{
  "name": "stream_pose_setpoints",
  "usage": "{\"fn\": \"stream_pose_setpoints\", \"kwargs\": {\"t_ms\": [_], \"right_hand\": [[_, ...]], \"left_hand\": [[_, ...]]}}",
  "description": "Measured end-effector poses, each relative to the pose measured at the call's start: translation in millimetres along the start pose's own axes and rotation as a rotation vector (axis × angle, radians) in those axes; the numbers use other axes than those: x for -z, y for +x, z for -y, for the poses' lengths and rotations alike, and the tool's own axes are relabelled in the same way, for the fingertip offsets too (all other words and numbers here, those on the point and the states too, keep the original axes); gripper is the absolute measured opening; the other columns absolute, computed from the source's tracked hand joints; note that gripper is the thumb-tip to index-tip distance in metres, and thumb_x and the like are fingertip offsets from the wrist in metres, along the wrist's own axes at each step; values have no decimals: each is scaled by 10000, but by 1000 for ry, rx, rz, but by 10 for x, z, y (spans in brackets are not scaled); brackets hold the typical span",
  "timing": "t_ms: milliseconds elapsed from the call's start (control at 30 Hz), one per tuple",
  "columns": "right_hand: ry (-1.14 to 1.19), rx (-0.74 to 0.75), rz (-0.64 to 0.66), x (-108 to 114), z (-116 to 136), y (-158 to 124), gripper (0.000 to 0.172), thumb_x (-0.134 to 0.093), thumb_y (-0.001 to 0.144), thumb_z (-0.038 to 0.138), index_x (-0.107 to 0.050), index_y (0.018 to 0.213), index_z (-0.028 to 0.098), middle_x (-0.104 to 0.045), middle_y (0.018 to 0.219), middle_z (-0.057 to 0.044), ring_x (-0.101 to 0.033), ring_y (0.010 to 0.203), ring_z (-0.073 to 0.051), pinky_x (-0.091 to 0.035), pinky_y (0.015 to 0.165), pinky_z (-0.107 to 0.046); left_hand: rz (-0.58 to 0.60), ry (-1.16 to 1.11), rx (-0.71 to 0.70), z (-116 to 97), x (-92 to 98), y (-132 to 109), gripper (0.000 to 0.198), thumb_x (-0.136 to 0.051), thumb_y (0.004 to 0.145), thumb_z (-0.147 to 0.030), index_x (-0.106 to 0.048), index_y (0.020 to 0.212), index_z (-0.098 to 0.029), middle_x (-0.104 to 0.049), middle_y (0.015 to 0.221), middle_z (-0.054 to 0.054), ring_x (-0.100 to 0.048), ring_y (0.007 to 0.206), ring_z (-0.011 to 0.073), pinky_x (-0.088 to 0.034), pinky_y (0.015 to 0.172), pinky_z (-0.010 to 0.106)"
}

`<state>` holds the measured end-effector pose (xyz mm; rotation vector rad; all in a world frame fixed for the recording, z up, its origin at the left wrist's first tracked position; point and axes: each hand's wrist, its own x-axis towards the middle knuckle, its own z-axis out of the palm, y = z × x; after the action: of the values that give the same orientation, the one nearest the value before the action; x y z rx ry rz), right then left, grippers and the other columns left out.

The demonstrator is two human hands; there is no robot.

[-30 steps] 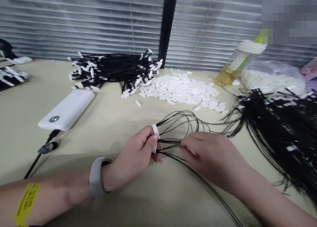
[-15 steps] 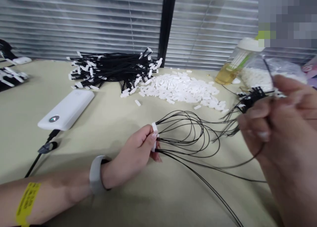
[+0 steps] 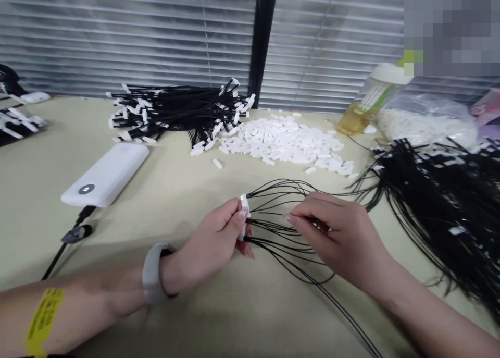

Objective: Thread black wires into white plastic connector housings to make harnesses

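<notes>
White plastic connectors [image 3: 244,200] are pinched in a row between the thumb and fingers of my left hand [image 3: 222,225]. Thin black wires [image 3: 273,249] run out of them to the right, some looping and some trailing toward the front edge. My right hand [image 3: 339,233] is closed in a pinch on a thin black wire [image 3: 269,213], its fingertips a short way right of the connectors. The wire's end looks close to the connectors, but whether it touches them is too small to tell.
Loose white connectors [image 3: 281,139] lie heaped behind my hands, beside a stack of black wires with white ends [image 3: 175,108]. A large black wire bundle [image 3: 441,207] spreads at right. A power bank [image 3: 107,173], a bottle [image 3: 369,97] and a plastic bag [image 3: 427,121] stand around.
My right hand has come from the far right, nearer the camera, leftward to the connectors with a wire in its fingers. My left hand has stayed in place.
</notes>
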<state>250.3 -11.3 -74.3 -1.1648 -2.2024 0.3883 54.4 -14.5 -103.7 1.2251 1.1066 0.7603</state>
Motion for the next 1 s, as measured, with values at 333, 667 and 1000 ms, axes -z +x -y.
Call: {"fn": "stream_pose_setpoints", "kwargs": {"t_ms": [333, 667, 1000], "right_hand": [[-14, 30, 41, -27, 5, 3, 125, -491, 804, 154, -594, 742, 187, -570, 670, -1, -512, 634, -84, -394, 570, -204], [-219, 182, -44, -100, -61, -26, 132, -500, 794, 130, -624, 793, 178, -558, 715, -24, -495, 662, -97, -386, 589, -212], [-209, 240, 5, -290, -9, -44, 163, -472, 777, 76, -602, 788, 174, -552, 691, -15, -469, 659, -110, -373, 597, -232]], "left_hand": [[34, -3, -5, -9, -11, 8, 216, -339, 876, -347, -395, 734, -194, -458, 665, -54, -535, 495, 73, -478, 528, 236], [100, 83, -24, 41, 9, -14, 256, -317, 883, -375, -390, 720, -192, -443, 663, -54, -505, 499, 64, -493, 523, 234], [160, 147, -64, 40, -21, -30, 245, -319, 885, -367, -437, 759, -193, -423, 654, -51, -483, 540, 72, -476, 511, 214]]}}
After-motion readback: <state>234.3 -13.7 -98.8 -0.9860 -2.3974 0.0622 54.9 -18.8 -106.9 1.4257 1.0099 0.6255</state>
